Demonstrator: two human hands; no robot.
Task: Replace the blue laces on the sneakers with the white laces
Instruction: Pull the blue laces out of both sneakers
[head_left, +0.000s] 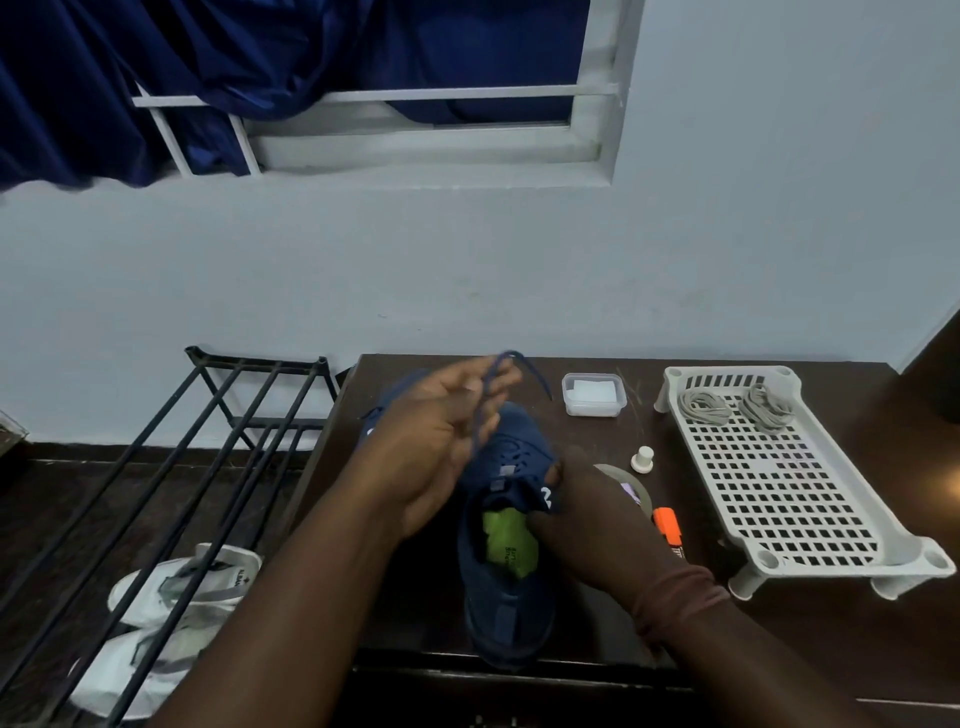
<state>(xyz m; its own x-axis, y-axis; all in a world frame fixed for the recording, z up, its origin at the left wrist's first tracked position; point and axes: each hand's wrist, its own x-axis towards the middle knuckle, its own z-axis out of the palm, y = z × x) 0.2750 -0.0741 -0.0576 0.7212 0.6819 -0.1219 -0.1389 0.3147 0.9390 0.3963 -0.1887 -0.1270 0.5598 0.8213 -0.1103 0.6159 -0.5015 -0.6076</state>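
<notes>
A pale wall with a barred window and a dark blue curtain fills the upper frame; below it I see a dark tabletop in the lower centre. On it stands a blue sneaker, heel toward me, with a green insole visible inside. My left hand is raised above the toe — its fingers are curled and pinch the blue lace, which loops upward from the hand. My right hand grips the sneaker at the tongue, fingers clamped on the upper. A second blue sneaker lies behind the left hand, mostly hidden. At right, a white perforated tray holds two bundles of white laces at its far end. Near the right hand lies an orange marker.
</notes>
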